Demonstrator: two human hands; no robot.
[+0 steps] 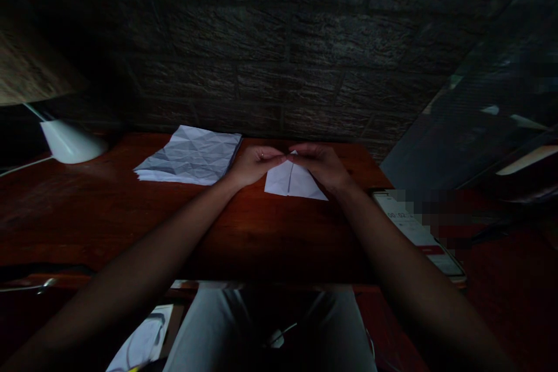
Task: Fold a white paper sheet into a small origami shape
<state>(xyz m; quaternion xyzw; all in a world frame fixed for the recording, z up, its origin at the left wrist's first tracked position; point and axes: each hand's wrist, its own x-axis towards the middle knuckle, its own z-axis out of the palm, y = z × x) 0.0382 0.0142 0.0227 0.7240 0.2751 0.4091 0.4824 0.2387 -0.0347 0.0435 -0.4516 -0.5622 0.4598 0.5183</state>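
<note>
A small folded sheet of white paper (pixel 300 181) lies on the wooden table (pixel 257 232), its pointed top away from me and a dark seam down its middle. My left hand (pixel 258 164) pinches the paper near its top, thumb stretched toward the tip. From the other side my right hand (pixel 323 164) grips the same upper part, its thumb meeting the left one. Both sets of fingertips partly hide the tip. Left of my hands is a stack of creased white paper sheets (pixel 192 154).
A lamp with a white base (pixel 72 142) stands at the far left. On the right, beyond my forearm, lies a phone (pixel 414 232) with a lit screen. A dark block wall (pixel 261 58) rises behind the table. Below the edge, papers (pixel 142 340) sit beside my legs.
</note>
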